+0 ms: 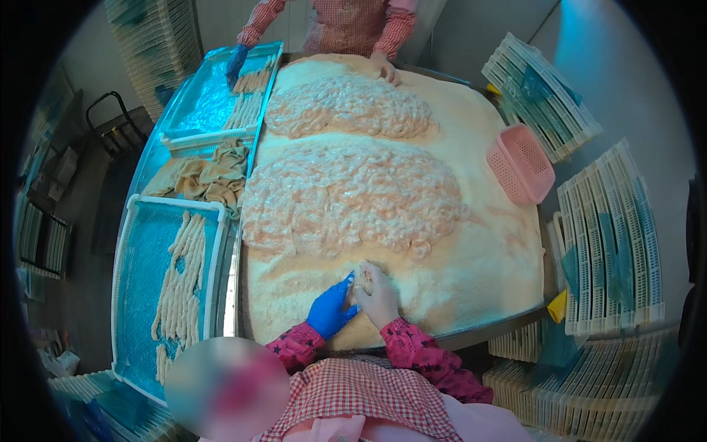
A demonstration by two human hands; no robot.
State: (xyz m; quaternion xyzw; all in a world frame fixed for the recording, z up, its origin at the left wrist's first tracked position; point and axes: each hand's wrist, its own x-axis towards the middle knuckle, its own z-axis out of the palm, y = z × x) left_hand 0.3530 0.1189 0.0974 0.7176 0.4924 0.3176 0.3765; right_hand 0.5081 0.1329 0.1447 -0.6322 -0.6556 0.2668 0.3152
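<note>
My left hand [329, 309], in a blue glove, and my right hand [377, 296], in a pale glove, meet at the near part of the pale crumb-covered board [490, 265]. My right hand's fingers curl round a small crumb-coated piece [363, 272]. My left hand's fingers are pressed together beside it; what they hold is hidden. Beyond my hands lie two mounds of wet pinkish strips [353, 191]. Left of them, a white-framed blue tray [131, 287] holds rows of coated strips [180, 280].
Across the board, another person [346, 26] works at a second tray [199, 96], one hand blue-gloved. Crumpled cloths [202, 180] lie between the trays. A pink basket [519, 162] sits at the board's right. Racks stacked with white trays [607, 236] stand at right, back left and near me.
</note>
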